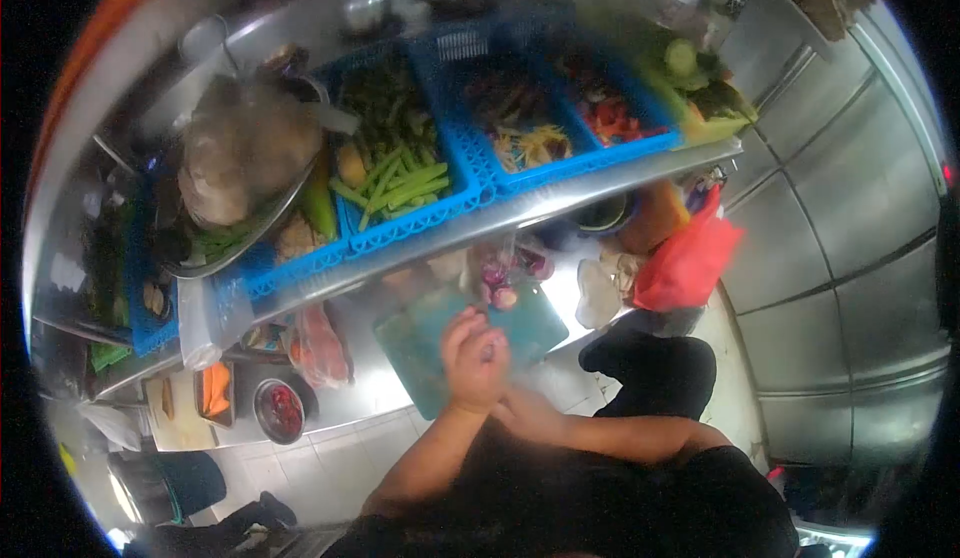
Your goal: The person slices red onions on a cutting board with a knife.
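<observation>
My left hand is above the green cutting board, its fingers curled inward; whether they grip anything I cannot tell. My right hand lies at my left wrist, its fingers partly hidden, so I cannot tell whether they are open or closed. The purple onions sit at the board's far edge, beyond my left hand. Right: red bag. Left: bowl of red pieces. Above: blue baskets of vegetables.
</observation>
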